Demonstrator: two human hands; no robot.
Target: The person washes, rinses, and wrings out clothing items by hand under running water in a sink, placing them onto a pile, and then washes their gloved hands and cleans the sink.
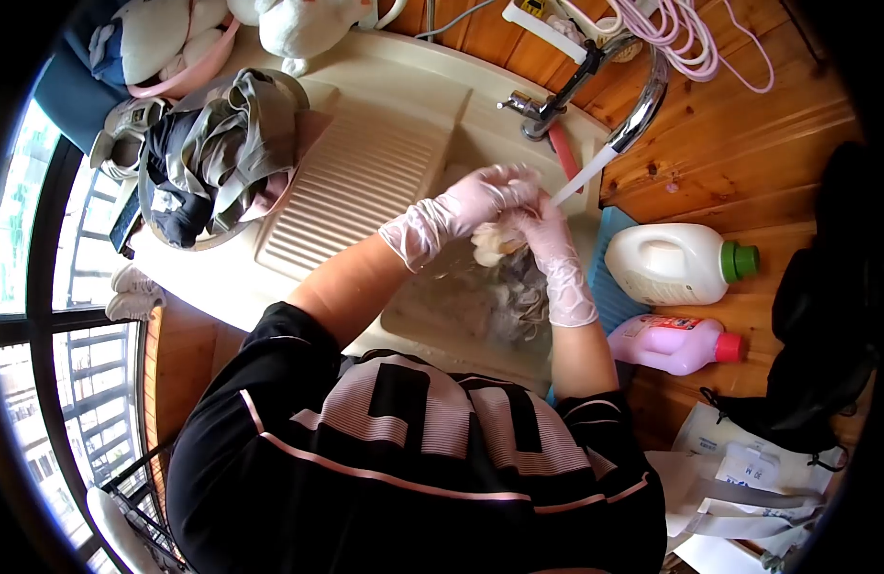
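Note:
My left hand point(475, 203) and my right hand point(547, 234), both in thin whitish gloves, are close together over the sink basin point(432, 320). Their fingers are closed around a wet cloth point(497, 245), cream-coloured where it shows between them. Below it, greyish wet fabric point(523, 297) hangs or lies in cloudy water; whether it is the same piece I cannot tell. A stream of water point(584, 180) runs from the chrome faucet point(643, 115) down toward my right hand. Motion blurs some fingertips.
Left of the basin is a ribbed washboard point(351, 187), with a tub of grey and dark clothes point(222, 158) beyond it. A white bottle with a green cap point(662, 263) and a pink bottle with a red cap point(672, 344) lie at the right. Shoes point(126, 134) sit far left.

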